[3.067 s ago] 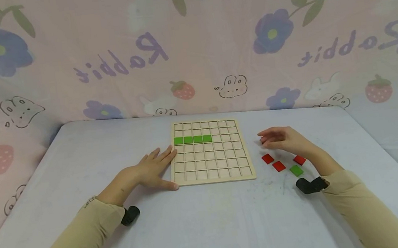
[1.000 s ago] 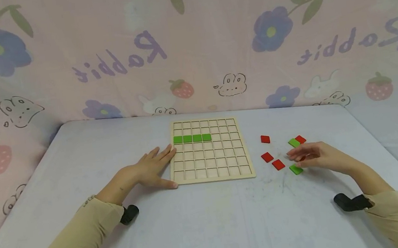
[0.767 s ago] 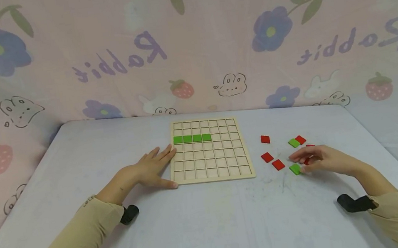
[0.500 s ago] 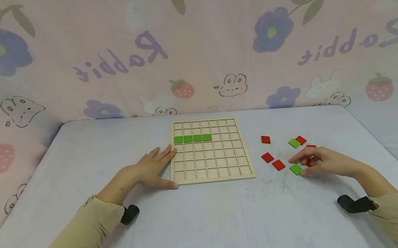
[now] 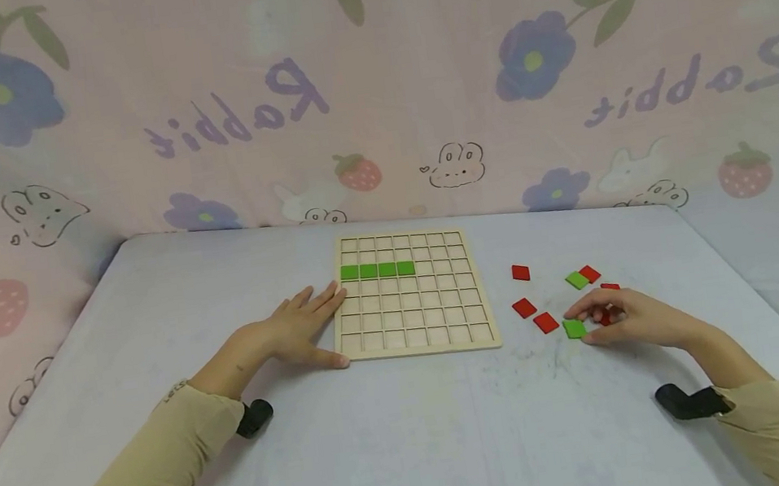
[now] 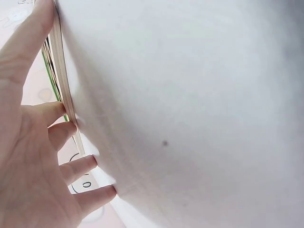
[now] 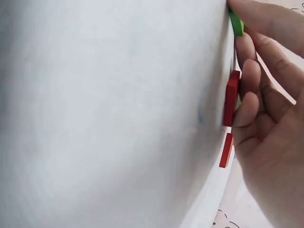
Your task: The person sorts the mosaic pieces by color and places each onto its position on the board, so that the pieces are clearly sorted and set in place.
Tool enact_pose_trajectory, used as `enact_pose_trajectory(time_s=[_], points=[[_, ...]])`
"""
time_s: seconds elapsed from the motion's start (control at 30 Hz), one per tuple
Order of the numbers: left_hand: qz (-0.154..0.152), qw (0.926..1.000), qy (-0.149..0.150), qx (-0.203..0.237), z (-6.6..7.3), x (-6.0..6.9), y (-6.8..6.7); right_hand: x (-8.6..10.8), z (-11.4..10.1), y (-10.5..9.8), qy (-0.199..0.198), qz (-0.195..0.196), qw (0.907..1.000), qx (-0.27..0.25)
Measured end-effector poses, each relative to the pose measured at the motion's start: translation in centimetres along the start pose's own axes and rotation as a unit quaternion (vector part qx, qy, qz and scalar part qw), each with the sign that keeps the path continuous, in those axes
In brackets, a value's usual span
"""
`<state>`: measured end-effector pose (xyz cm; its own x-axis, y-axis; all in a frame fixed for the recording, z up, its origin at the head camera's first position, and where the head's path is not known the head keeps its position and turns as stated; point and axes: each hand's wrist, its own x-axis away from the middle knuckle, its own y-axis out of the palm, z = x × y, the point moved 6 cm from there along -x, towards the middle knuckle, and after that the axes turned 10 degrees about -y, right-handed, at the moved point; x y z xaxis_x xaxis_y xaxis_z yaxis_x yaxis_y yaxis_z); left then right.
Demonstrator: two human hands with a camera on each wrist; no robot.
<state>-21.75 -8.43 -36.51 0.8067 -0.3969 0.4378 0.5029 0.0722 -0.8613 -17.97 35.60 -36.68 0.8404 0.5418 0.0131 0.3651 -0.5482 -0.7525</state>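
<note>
My right hand point(image 5: 636, 317) pinches a small green square tile point(image 5: 574, 329) between thumb and forefinger, low over the table; the right wrist view also shows this green tile point(image 7: 236, 23) at the thumb tip. A red tile point(image 5: 604, 318) is partly hidden behind its curled fingers. My left hand point(image 5: 301, 332) rests with fingers spread at the left edge of a wooden grid board point(image 5: 419, 353); its fingertips touch the frame. A row of several green tiles point(image 5: 377, 270) lies in the board's upper left cells.
Right of the board lie red tiles point(image 5: 524, 308), another red tile point(image 5: 521, 272) farther back, and a green tile point(image 5: 577, 280) against a red one point(image 5: 589, 273). The white table point(image 5: 416, 445) meets a patterned cloth point(image 5: 372, 114) at the back.
My right hand went from beside the board to the loose tiles on the right. The nearest green tile has turned and shifted slightly left in its fingers. The left hand has stayed put.
</note>
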Motion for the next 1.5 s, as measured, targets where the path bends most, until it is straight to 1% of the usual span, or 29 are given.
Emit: enact_pose_trajectory(time_s=[0.13,0.3,0.43,0.6,0.8,0.93,1.13,1.33,1.5], points=[[0.006,1.0000,0.002,0.001,-0.3,-0.2,0.2,-0.2,0.0,-0.1,0.009,0.008,0.9999,0.008],[0.004,1.0000,0.002,0.000,-0.2,0.0,0.1,-0.3,-0.2,-0.3,0.018,0.017,0.9997,0.005],[0.004,1.0000,0.005,0.000,0.1,0.2,-0.2,-0.6,-0.2,-0.3,0.032,0.023,0.9990,-0.019],[0.006,1.0000,0.006,-0.001,0.2,0.3,-0.3,-1.1,-0.3,-0.3,0.042,0.024,0.9982,-0.036],[0.006,1.0000,0.005,-0.001,0.2,0.3,-0.3,-1.8,-0.5,-0.3,0.038,0.030,0.9981,-0.037],[0.007,1.0000,0.004,-0.001,0.2,0.3,-0.2,-2.5,-1.0,-0.3,0.030,0.033,0.9985,-0.031],[0.006,1.0000,0.004,0.001,0.1,0.3,-0.2,-3.5,-1.6,0.0,0.028,0.033,0.9985,-0.035],[0.004,1.0000,0.004,0.003,0.1,0.2,-0.1,-4.6,-1.8,0.4,0.039,0.026,0.9973,-0.055],[0.005,1.0000,0.005,0.007,0.0,0.2,-0.2,-5.7,-1.9,0.7,0.032,0.027,0.9964,-0.074]])
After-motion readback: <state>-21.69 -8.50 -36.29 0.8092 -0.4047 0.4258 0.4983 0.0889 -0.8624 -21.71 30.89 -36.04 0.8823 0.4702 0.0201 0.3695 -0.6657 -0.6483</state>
